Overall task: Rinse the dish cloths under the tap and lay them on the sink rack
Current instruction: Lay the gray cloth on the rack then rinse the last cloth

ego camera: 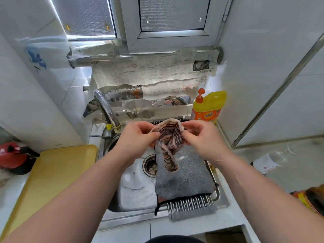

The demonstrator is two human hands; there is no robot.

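A striped pink and brown dish cloth [169, 137] hangs above the sink. My left hand [136, 137] pinches its left upper edge and my right hand [203, 137] pinches its right upper edge. Its twisted lower end dangles over a grey cloth [185, 174] that lies flat on the sink rack [191, 206]. The rack's slats span the right half of the steel sink [133, 186]. The chrome tap [108, 111] stands at the back left of the sink, with its spout to the left of my left hand. No water is visible running from it.
A yellow dish soap bottle [208, 107] stands behind the sink at the right. A yellow board [52, 174] lies on the left counter beside a red kettle [15, 158]. Newspaper [154, 74] covers the back wall. A plastic bottle [270, 160] lies on the right counter.
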